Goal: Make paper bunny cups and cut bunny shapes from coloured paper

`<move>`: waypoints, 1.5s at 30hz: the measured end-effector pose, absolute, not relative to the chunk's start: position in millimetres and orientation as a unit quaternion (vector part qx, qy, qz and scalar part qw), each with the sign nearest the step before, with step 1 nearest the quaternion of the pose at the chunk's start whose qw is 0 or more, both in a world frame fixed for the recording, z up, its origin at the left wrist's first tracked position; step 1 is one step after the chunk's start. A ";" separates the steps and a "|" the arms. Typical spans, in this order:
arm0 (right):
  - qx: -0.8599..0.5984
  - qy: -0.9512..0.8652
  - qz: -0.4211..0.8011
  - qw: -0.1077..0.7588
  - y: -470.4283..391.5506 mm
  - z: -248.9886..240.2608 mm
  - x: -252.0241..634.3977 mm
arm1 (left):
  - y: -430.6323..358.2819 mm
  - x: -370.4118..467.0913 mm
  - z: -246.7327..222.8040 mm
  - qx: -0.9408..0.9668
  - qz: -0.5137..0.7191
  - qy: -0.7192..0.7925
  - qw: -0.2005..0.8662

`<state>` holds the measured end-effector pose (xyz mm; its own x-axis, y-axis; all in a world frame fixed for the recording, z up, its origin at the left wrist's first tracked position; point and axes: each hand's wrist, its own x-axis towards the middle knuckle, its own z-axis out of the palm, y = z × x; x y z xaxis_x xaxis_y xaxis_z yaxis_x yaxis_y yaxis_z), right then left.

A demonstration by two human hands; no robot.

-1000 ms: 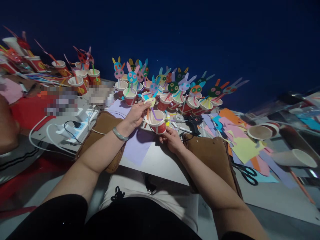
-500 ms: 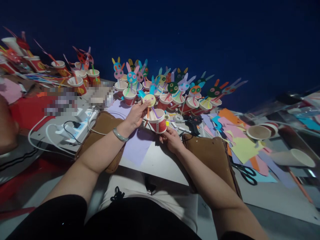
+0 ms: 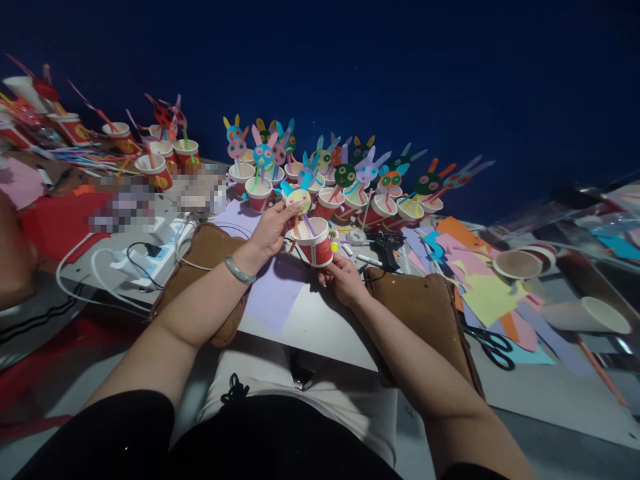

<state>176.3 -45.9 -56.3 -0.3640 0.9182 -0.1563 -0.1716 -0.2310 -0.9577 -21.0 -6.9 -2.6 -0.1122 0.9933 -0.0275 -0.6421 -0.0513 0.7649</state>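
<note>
With the paper cup (image 3: 320,253) as the middle of the dial, the left hand (image 3: 273,232) sits at 9 o'clock and the right hand (image 3: 344,279) between 4 and 5. The hands are apart, each closed on something. The left pinches the yellow rabbit face (image 3: 299,199) by its lower edge, thumb in front, probably so that the blue ears and drawn features stay uncovered. The right grips the cup low on its side, which seems meant to steady it and leave the rim free; whether the base touches the worktop (image 3: 320,320) I cannot tell. The face stands at 11 o'clock, just above the rim, with a purple straw (image 3: 309,225) slanting down from it into the cup.

Similar rabbit cups (image 3: 385,205) crowd together from 11 to 2 o'clock, perhaps set back to leave working room in front. A glue gun (image 3: 387,252) lies at 3, near the right hand, presumably for easy reach. Coloured paper (image 3: 483,293) is heaped between 3 and 4, with black scissors (image 3: 493,347) at 4. Brown cushions lie near 8 (image 3: 200,283) and 4 (image 3: 423,313), apparently as padding for the forearms. A power strip (image 3: 160,260) lies towards 9, beyond the left cushion.
</note>
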 end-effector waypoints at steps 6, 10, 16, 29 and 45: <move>-0.395 -0.477 0.678 0.396 -46.6 -56.1 175.5 | -9.5 -21.4 3.0 0.265 0.671 0.331 0.608; -0.393 -0.475 0.680 0.398 -46.4 -56.9 175.7 | -11.6 -20.9 7.3 0.262 0.655 0.338 0.622; -0.392 -0.480 0.678 0.395 -46.5 -56.6 175.9 | -11.8 -20.2 5.5 0.268 0.655 0.332 0.624; -0.389 -0.475 0.678 0.403 -44.6 -57.5 177.0 | -2.0 -18.6 -1.9 0.234 0.696 0.339 0.588; -0.396 -0.482 0.674 0.395 -45.6 -58.7 176.9 | -7.6 -21.1 2.1 0.295 0.678 0.353 0.573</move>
